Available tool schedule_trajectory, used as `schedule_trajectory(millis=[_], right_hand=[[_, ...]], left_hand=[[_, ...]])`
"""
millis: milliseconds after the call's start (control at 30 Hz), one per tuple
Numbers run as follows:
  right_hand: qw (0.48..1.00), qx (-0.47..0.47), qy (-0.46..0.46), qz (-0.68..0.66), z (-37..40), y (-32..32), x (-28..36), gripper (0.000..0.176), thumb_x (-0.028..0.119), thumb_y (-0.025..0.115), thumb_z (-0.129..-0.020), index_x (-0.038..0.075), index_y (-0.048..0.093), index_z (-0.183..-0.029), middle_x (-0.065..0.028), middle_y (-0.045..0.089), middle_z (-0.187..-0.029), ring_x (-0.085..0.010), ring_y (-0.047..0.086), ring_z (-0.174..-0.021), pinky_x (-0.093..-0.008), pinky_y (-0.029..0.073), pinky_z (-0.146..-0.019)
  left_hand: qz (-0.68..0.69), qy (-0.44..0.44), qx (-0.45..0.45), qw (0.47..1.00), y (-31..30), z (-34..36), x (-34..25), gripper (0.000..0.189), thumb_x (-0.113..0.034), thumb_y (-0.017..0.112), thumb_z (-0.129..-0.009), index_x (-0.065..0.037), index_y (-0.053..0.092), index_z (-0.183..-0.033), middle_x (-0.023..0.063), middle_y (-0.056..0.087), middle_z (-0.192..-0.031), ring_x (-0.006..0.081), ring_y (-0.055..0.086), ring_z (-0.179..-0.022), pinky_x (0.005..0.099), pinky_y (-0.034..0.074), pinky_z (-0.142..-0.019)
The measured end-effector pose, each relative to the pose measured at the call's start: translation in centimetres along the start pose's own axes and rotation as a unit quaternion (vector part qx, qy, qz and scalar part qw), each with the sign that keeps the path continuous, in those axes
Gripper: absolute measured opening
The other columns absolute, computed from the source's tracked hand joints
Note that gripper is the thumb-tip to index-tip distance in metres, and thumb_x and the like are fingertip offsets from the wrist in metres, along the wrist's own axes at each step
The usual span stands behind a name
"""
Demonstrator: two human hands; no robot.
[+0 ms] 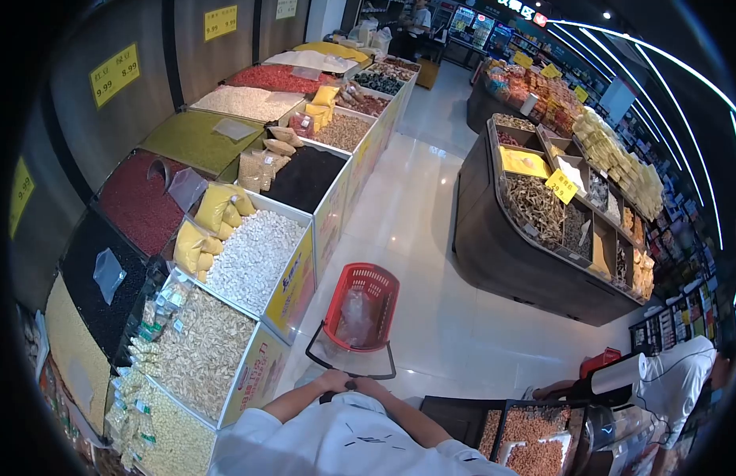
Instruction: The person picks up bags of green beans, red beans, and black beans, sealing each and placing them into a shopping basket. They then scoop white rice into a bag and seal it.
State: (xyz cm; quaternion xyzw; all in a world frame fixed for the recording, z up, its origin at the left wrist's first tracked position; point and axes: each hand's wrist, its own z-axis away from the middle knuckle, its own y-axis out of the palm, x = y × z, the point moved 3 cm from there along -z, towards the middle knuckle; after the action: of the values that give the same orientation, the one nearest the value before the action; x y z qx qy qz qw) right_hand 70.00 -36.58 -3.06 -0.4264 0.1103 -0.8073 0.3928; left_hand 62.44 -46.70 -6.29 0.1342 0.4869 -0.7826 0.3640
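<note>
A red shopping basket (353, 305) with slotted sides is in front of me at floor level, a clear plastic bag (355, 316) inside it. The basket's black handle (390, 349) is tipped toward my body. My left hand (334, 381) and my right hand (371, 387) meet close to my waist, their fingers curled around a dark grip at the near end of that handle. Part of the grip is hidden by the fingers.
On my left, white-walled bins hold white pieces (257, 254), dried slices (201, 349) and black grains (308, 178). A dark curved display (534, 278) of dried goods stands right of the aisle (415, 198). A person in white (677, 381) bends at lower right, near nut bins (534, 424).
</note>
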Motion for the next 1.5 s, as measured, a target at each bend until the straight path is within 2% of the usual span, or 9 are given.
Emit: schedule_trajectory(millis=[200,267,300,400,467,867,1000,1033,1500], right_hand=[[0.999,0.016,0.009,0.037,-6.4,-3.1,-0.5,0.039,0.028,0.061,-0.07,0.01,0.061,-0.105,-0.0189,0.062,-0.101,-0.0337,0.06,-0.092,-0.0406,0.046,-0.078],[1.0,-0.003,0.004,0.016,-8.3,-4.7,-0.2,0.037,0.029,0.057,-0.075,0.011,0.06,-0.107,-0.0161,0.06,-0.106,-0.0331,0.057,-0.098,-0.04,0.044,-0.083],[1.0,-0.002,0.006,0.022,-9.7,-5.1,-0.7,0.037,0.029,0.057,-0.075,0.011,0.06,-0.107,-0.0161,0.06,-0.106,-0.0331,0.057,-0.098,-0.04,0.044,-0.083],[0.999,-0.02,0.006,0.027,-12.8,-6.6,-0.6,0.036,0.025,0.055,-0.076,0.011,0.059,-0.108,-0.0154,0.06,-0.106,-0.033,0.057,-0.098,-0.0398,0.044,-0.084],[0.999,-0.028,0.027,0.006,-13.6,-8.2,0.6,0.037,0.023,0.053,-0.077,0.011,0.057,-0.112,-0.0162,0.06,-0.108,-0.0332,0.056,-0.1,-0.0392,0.043,-0.086],[0.998,0.031,0.041,0.04,-17.1,-13.0,2.7,0.044,0.03,0.057,-0.075,0.013,0.053,-0.116,-0.0185,0.059,-0.108,-0.0343,0.056,-0.101,-0.0416,0.044,-0.084],[0.995,-0.03,0.083,0.041,-17.7,-16.3,2.9,0.051,0.033,0.066,-0.071,0.007,0.055,-0.113,-0.0162,0.06,-0.108,-0.0319,0.057,-0.1,-0.0388,0.044,-0.085],[0.995,-0.022,0.086,0.052,-17.8,-17.0,2.9,0.052,0.034,0.067,-0.07,0.008,0.055,-0.113,-0.0157,0.06,-0.109,-0.0316,0.057,-0.1,-0.0387,0.044,-0.085],[0.996,0.016,0.06,0.056,-24.1,-24.4,-0.6,0.042,0.033,0.059,-0.076,0.011,0.058,-0.111,-0.0157,0.06,-0.107,-0.0323,0.057,-0.1,-0.0396,0.044,-0.085]], left_hand=[[0.006,0.018,-0.016,1.0,-3.8,-3.3,4.7,0.025,-0.024,0.058,-0.065,-0.01,0.065,-0.085,0.0151,0.064,-0.085,0.0313,0.062,-0.082,0.0416,0.049,-0.07],[-0.022,0.028,0.014,0.999,-5.3,-4.8,6.7,0.039,-0.025,0.06,-0.067,-0.023,0.061,-0.105,0.013,0.064,-0.087,0.0309,0.061,-0.082,0.0427,0.049,-0.069],[-0.019,0.029,0.01,0.999,-6.3,-5.4,7.6,0.039,-0.025,0.06,-0.067,-0.023,0.061,-0.105,0.013,0.064,-0.087,0.0309,0.061,-0.082,0.0427,0.049,-0.069],[-0.016,0.038,0.001,0.999,-9.6,-5.7,9.3,0.033,-0.023,0.06,-0.066,-0.022,0.064,-0.099,0.0115,0.065,-0.087,0.0296,0.062,-0.082,0.0414,0.049,-0.07],[-0.001,0.029,-0.035,0.999,-12.2,-5.1,9.7,0.02,-0.019,0.06,-0.064,-0.013,0.066,-0.082,0.0111,0.064,-0.081,0.0289,0.062,-0.08,0.041,0.049,-0.069],[0.028,0.059,-0.121,0.991,-16.4,-5.2,12.5,0.017,-0.018,0.058,-0.067,-0.013,0.065,-0.082,0.0127,0.064,-0.08,0.0312,0.062,-0.078,0.0426,0.049,-0.067],[0.056,0.085,-0.264,0.959,-16.7,-8.7,14.1,0.02,-0.012,0.056,-0.069,-0.012,0.064,-0.087,0.0134,0.064,-0.083,0.0318,0.062,-0.077,0.0419,0.05,-0.066],[0.03,0.061,-0.213,0.975,-17.0,-9.6,14.4,0.023,-0.012,0.057,-0.07,-0.012,0.064,-0.091,0.0131,0.064,-0.084,0.0319,0.062,-0.079,0.0421,0.05,-0.068],[0.068,0.038,-0.138,0.987,-25.9,-14.4,16.6,0.033,-0.01,0.059,-0.065,-0.014,0.063,-0.098,0.0139,0.063,-0.089,0.0323,0.061,-0.085,0.0426,0.049,-0.072]])
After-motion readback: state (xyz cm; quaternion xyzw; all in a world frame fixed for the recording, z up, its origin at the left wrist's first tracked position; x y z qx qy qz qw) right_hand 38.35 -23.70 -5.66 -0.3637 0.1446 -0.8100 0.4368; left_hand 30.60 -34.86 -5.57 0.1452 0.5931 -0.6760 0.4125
